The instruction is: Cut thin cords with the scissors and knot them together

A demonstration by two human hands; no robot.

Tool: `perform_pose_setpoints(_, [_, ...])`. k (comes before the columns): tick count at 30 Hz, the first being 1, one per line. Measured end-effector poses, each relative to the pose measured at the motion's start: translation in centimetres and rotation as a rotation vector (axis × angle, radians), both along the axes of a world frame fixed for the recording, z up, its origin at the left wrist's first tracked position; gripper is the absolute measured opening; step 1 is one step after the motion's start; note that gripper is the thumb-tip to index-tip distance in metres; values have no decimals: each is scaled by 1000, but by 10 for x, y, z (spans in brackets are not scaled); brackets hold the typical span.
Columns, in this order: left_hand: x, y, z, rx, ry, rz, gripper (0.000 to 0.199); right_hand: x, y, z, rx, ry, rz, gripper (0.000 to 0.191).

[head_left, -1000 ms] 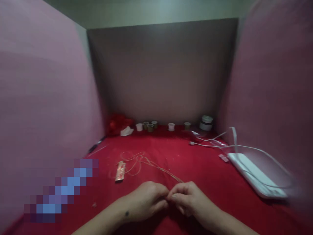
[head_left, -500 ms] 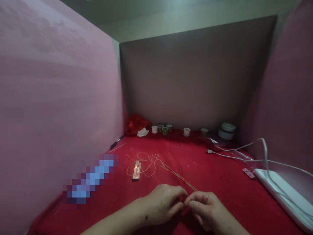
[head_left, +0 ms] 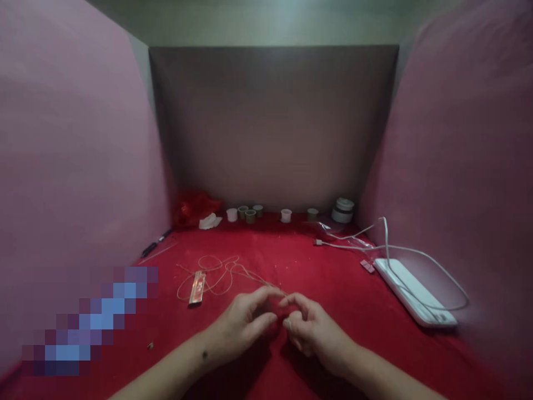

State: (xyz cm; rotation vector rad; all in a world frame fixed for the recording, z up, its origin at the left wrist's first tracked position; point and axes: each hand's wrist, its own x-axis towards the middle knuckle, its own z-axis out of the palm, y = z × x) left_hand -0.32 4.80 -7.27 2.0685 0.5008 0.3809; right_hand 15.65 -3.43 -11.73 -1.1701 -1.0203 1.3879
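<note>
A thin tan cord lies in loose loops on the red cloth and runs to my fingertips, where its end is hidden. My left hand reaches in from the left, thumb and index finger apart in a curve, the index tip beside the cord. Opposite it, my right hand has curled fingers, with the thumb pressed against them around the cord's hidden part. Both index fingertips meet or nearly touch. A small flat gold-and-red packet rests on the cord loops.
Several small cups, crumpled white tissue, a red plastic bag and a lidded jar line the back. At right lies a white power bank-like slab with a white cable. A pen lies left, near a blurred blue patch.
The view has turned right, so everything sits further left. My hands stay close together, with the right index finger lifted more and the left thumb further from its index finger.
</note>
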Motion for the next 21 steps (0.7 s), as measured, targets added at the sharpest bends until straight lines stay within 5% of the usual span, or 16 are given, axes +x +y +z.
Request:
perform_pose_setpoints(7, [4,-4,-3,-99,-1,-107,35,4,-4,7,42,-58,49,34])
perform_pose_setpoints(21, [5,-2,-17,-148,27,-81,39,1,0,4,14,71,0,36])
